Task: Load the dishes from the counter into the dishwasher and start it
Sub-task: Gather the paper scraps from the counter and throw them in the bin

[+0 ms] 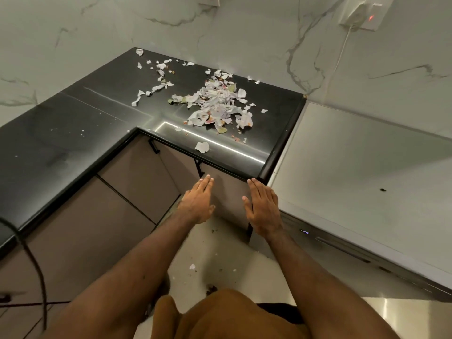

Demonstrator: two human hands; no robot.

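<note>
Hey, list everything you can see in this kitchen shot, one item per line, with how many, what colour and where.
Counter: one, black, L-shaped, along the marble wall.
Torn paper scraps: one pile plus strays, white, on the counter's far part.
Cabinet doors: several, taupe, under the counter.
White-topped appliance: one, lit display on its front strip, right of the counter; likely the dishwasher.
Wall socket: one, white, red light on, plug and cable in it, upper right.
Black cable: one, hanging at the left edge.
Floor: pale tiles, a few scraps on it.
Left hand: open, fingers straight, before a cabinet door.
Right hand: open, fingertips near the counter's edge.
</note>
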